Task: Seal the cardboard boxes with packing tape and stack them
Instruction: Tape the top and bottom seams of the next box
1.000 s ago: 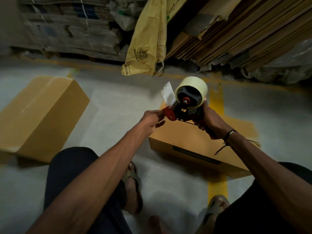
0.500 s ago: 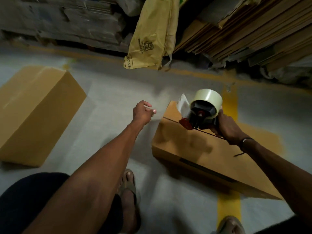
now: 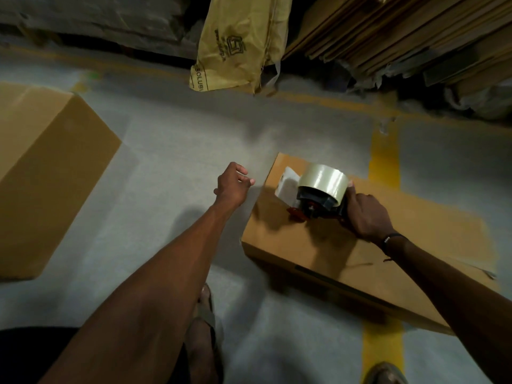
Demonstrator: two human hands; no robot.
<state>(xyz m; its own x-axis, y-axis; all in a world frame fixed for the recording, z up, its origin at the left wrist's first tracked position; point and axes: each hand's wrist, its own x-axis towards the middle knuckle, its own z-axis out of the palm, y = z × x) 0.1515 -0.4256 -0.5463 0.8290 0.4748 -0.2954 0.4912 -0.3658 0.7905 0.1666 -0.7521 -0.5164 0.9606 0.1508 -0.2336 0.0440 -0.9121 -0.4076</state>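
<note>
Head view, looking down at a grey floor (image 3: 171, 151) crossed by a yellow line (image 3: 383, 159). At centre right, a flat box (image 3: 318, 253) lies on the floor, its long side running toward the lower right of the frame. The right hand (image 3: 365, 214) grips the rear of a tape gun (image 3: 318, 200), fingers curled round the handle; the gun rests on or just above the box top near its far left end, though contact cannot be confirmed from this angle. A pale roll (image 3: 325, 182) sits upright on the gun, and a loose white tape end (image 3: 286, 185) stands out to its left. A dark wristband (image 3: 388, 239) circles the right wrist. The left hand (image 3: 232, 184) hangs over the floor just beside the box's left edge, fingers loosely curled, holding nothing visible. At the left edge of the frame, well apart, lies a second box (image 3: 47, 173). In the upper centre a yellow bag (image 3: 238, 42) leans against stored goods; at upper right stands a stack of flat cardboard (image 3: 401, 31). A sandalled foot (image 3: 205, 328) shows at bottom centre.
</note>
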